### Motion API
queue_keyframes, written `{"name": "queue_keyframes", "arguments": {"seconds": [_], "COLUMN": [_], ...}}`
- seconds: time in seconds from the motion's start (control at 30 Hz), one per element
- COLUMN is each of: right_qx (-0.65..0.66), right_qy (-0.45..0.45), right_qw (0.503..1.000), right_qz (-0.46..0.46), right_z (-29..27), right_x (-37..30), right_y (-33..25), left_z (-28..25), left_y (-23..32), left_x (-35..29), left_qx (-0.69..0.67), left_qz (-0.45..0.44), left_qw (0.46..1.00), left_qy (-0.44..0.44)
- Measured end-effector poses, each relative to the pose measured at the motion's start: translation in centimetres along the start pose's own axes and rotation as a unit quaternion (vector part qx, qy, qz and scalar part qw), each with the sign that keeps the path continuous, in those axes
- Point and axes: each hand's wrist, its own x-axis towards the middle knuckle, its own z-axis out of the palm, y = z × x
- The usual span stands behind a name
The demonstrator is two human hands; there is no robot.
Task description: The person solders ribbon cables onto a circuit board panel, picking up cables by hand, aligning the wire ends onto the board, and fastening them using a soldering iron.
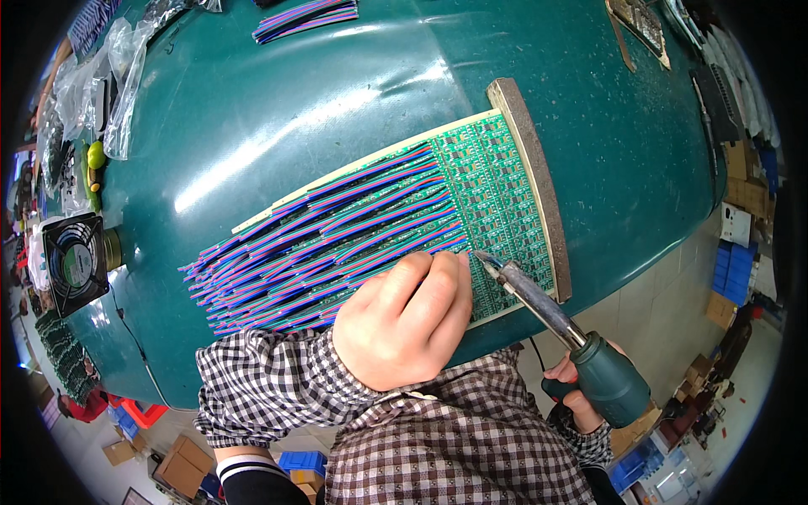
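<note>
A panel of green circuit boards lies on the table, with rows of thin wires in blue, red and black running off to the left from the boards. My left hand is closed over the near rows, pinching wires at their board end; the fingers hide the exact grip. My right hand is wrapped round the trigger-style green handle of a soldering gun. Its metal tip points up and left, right beside my left fingertips at the boards. A brown bar lies along the panel's right edge.
The table has a green cover. A bundle of similar wires lies at the far edge. A black fan stands at the left, near clear plastic bags. A metal tray sits at the far right.
</note>
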Motion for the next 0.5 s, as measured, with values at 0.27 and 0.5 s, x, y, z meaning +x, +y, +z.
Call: {"name": "queue_keyframes", "arguments": {"seconds": [0.27, 0.5], "right_qx": [-0.033, -0.067], "right_qy": [-0.039, -0.109], "right_qw": [0.998, 0.989], "right_qz": [-0.037, -0.074], "right_z": [-1.7, -2.8], "right_x": [-1.2, -2.3], "right_y": [3.3, 5.4], "left_z": [0.0, -0.2], "left_y": [0.0, 0.0], "left_x": [-0.1, 0.0], "left_qx": [0.008, 0.005], "left_qz": [-0.002, -0.003], "left_qw": [1.000, 1.000], "left_qy": [0.004, -0.002]}}
